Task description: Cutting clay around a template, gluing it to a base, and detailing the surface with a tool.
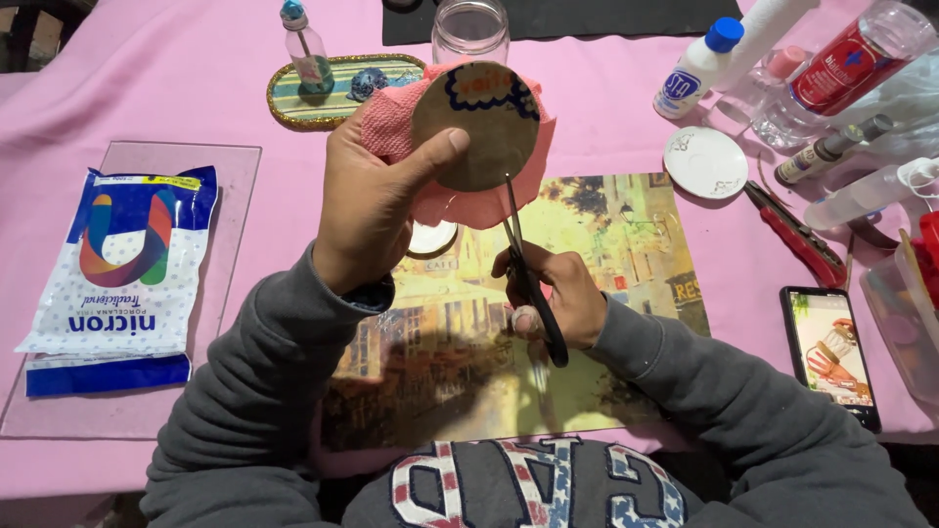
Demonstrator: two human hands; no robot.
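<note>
Mid-trim: left hand [367, 210] pinching disc [476, 125] and cloth [469, 200]; right hand [553, 298] gripping scissors [525, 269] (blades nearly shut) at disc's 6 o'clock. Next, probably rotate disc.

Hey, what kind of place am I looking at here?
Probably a home craft table: a pink tablecloth, glue bottles, a glass jar. The left hand holds a cardboard disc with pink fabric; the right hand works scissors.
</note>
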